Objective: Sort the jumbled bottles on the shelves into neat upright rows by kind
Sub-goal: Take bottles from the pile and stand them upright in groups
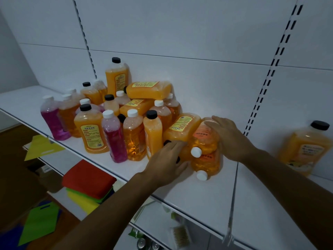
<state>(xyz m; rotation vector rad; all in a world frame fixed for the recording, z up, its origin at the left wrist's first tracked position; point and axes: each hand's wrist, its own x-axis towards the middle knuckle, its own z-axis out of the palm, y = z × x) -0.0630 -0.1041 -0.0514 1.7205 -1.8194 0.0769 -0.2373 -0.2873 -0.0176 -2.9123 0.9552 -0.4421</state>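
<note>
White metal shelf (207,193) runs across the view against a white back panel (180,33) with slotted uprights, and it carries the whole jumble of bottles. Most of the cluster (115,120) stands upright toward the left: orange bottles with black or white caps, mixed with two pink bottles (115,139) (one at the far left, one near the front). Several orange bottles lie on their sides, one on top of the pile (148,90) and more at its right end. Well apart to the right, a large orange bottle with a black cap (304,148) stands alone against the back panel.

At the right end of the pile, two clear-orange bottles with white caps (205,150) lie stacked, caps pointing toward the shelf's front edge. The right hand (228,138) rests flat on the upper one, fingers spread and fairly straight. The left hand (167,159) reaches in beside them, its grip curled around the black-capped end of a lying yellow-labelled bottle (182,126); how firmly it holds I cannot tell.

Below, a lower shelf holds folded red, green and yellow cloth bags (86,184).
</note>
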